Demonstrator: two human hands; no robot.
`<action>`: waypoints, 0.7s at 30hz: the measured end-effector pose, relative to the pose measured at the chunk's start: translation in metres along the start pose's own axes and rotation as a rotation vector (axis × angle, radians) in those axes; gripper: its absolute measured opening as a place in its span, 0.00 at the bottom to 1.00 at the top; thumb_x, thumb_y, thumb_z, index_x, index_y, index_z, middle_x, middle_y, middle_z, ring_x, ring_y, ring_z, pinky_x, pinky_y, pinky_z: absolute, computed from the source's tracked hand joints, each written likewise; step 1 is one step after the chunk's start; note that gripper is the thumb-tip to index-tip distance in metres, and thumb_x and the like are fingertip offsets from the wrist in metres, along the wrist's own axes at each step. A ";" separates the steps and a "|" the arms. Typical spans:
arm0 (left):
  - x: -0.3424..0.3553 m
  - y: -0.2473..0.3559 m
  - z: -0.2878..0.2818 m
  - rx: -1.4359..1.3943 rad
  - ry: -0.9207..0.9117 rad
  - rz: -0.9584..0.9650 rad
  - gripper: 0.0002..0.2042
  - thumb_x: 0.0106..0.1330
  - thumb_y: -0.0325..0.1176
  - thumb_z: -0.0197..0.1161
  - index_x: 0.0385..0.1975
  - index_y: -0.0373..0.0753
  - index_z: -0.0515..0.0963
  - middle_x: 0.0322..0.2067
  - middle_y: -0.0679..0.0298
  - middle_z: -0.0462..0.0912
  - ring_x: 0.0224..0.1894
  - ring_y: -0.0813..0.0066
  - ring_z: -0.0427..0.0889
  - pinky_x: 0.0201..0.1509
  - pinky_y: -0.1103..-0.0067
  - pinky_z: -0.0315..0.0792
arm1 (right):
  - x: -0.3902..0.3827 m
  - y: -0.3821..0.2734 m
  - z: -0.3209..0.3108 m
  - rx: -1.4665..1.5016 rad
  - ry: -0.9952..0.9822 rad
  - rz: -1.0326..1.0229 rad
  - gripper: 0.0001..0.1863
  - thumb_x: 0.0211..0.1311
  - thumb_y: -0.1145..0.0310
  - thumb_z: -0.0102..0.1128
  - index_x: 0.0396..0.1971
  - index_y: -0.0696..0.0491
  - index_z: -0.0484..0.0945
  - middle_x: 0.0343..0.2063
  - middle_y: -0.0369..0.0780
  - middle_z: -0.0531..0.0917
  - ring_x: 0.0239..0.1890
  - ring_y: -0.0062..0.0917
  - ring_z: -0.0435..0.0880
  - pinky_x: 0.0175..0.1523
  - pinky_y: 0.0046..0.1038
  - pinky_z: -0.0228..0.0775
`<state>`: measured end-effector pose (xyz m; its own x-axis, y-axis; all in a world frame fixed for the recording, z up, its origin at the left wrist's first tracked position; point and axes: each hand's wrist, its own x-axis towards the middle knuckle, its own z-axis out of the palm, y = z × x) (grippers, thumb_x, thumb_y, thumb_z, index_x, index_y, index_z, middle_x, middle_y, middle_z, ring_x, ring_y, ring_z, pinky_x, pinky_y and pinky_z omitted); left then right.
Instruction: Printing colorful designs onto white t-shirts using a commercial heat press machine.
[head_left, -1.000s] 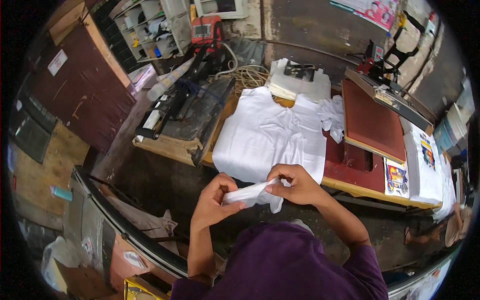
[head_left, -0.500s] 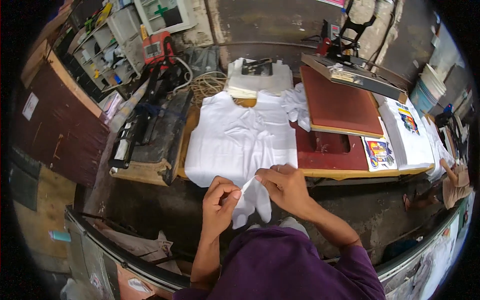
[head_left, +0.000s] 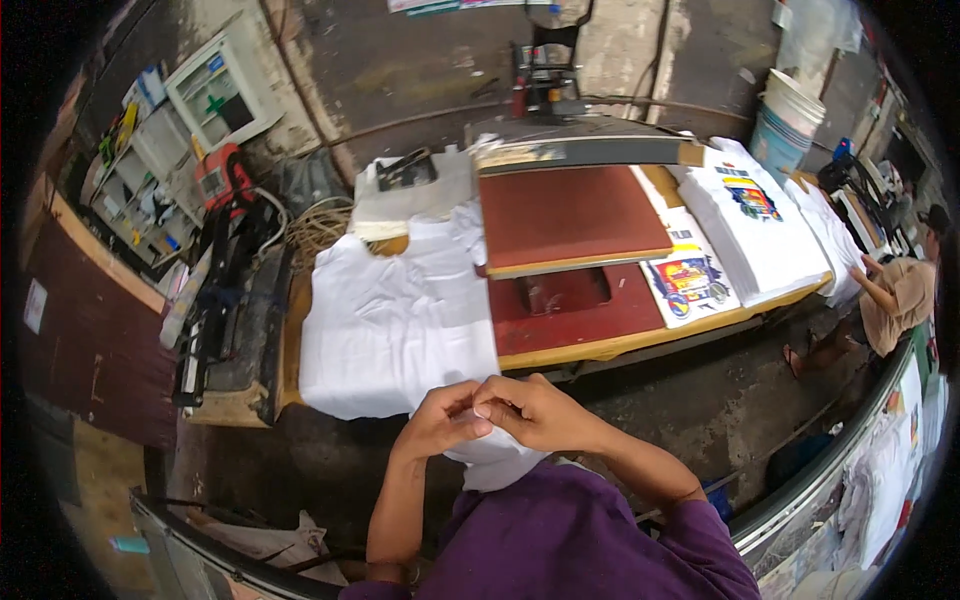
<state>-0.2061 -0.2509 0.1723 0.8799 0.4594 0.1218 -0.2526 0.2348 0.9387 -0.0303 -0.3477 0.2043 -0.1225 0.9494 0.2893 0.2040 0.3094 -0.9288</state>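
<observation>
A plain white shirt with a cut-out neckline lies spread over the table, its lower part reaching toward me past the near edge. My left hand is closed in a pinch on this cloth. Right beside it, my right hand also pinches the fabric, the fingertips of both hands nearly meeting. Below my hands a loose fold of the white cloth hangs close to my purple shirt. The exact bit of cloth between the fingers is mostly hidden.
Right of the shirt stands a heat press with a reddish-brown board. Beyond it are a printed sheet and a stack of printed white shirts. A black machine sits at left. Another person works at far right.
My hands have come closer together on the cloth and moved lower. The view has turned to the right, so the table sits further left. The cloth fold hangs differently.
</observation>
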 end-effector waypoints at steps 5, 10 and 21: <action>0.041 -0.028 0.029 0.233 0.200 -0.077 0.07 0.56 0.29 0.69 0.26 0.33 0.78 0.22 0.70 0.78 0.24 0.88 0.70 0.28 0.87 0.63 | -0.059 -0.017 -0.078 -0.667 0.089 0.106 0.12 0.53 0.68 0.65 0.37 0.53 0.77 0.23 0.42 0.82 0.26 0.35 0.82 0.31 0.33 0.71; 0.067 -0.012 0.050 0.832 0.065 -0.232 0.07 0.58 0.30 0.68 0.29 0.34 0.80 0.21 0.65 0.81 0.26 0.83 0.77 0.31 0.82 0.69 | -0.128 0.027 -0.177 -1.169 0.349 0.151 0.15 0.36 0.75 0.62 0.30 0.51 0.80 0.27 0.40 0.83 0.33 0.36 0.83 0.39 0.36 0.74; 0.080 -0.026 0.032 1.171 0.489 -0.050 0.09 0.51 0.17 0.60 0.33 0.32 0.79 0.31 0.59 0.80 0.33 0.66 0.79 0.35 0.77 0.70 | -0.201 0.072 -0.280 -0.070 0.915 0.267 0.11 0.42 0.86 0.59 0.29 0.61 0.83 0.30 0.39 0.85 0.35 0.20 0.81 0.42 0.21 0.70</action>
<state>-0.1163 -0.2483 0.1678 0.5754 0.7975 0.1814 0.5020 -0.5195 0.6915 0.2811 -0.5005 0.1442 0.7372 0.6549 0.1662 0.1764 0.0509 -0.9830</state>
